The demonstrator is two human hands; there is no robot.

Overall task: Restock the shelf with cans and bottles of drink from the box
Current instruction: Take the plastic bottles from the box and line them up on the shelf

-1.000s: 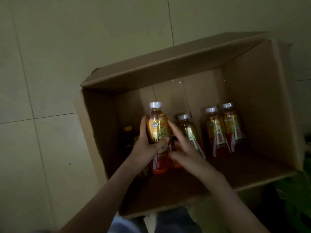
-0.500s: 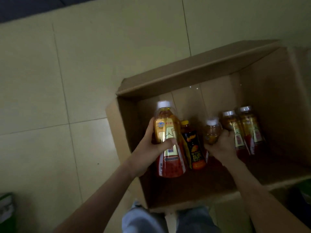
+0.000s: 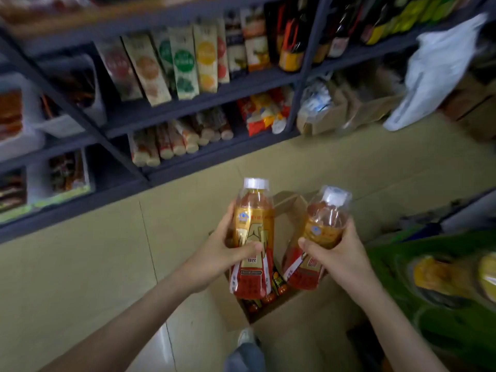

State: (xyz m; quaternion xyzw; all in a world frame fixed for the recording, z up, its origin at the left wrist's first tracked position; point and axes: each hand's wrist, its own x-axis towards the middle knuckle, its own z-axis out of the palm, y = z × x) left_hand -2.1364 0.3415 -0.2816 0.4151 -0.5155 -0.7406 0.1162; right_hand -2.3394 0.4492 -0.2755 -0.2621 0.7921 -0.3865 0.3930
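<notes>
The left hand [image 3: 214, 260] wraps the waist of one bottle [image 3: 253, 242], thumb across the label and the other fingers closed behind it, so the bottle stands nearly upright with its cap toward twelve o'clock; the right hand [image 3: 339, 253] closes the same way round a second bottle [image 3: 319, 237], which tips toward one o'clock. Gripping each at mid-body rather than by the cap probably keeps the weight steady and the base free to set down flat on a shelf. Both bottles hang clear above the open cardboard box [image 3: 292, 312] on the floor at six o'clock, apart from one another, with a few smaller dark bottles [image 3: 271, 294] showing in the box beneath them. Each held bottle is clear plastic with a white screw cap, amber drink inside, and a gold label that turns red toward the base; the print is too blurred to read. The shelf unit [image 3: 204, 99], dark-framed and packed with snack packets, spans ten to one o'clock across the tiled floor [image 3: 88, 264]; where the drinks belong on it I cannot tell. Green packaging [image 3: 442, 304] crowds four o'clock.
</notes>
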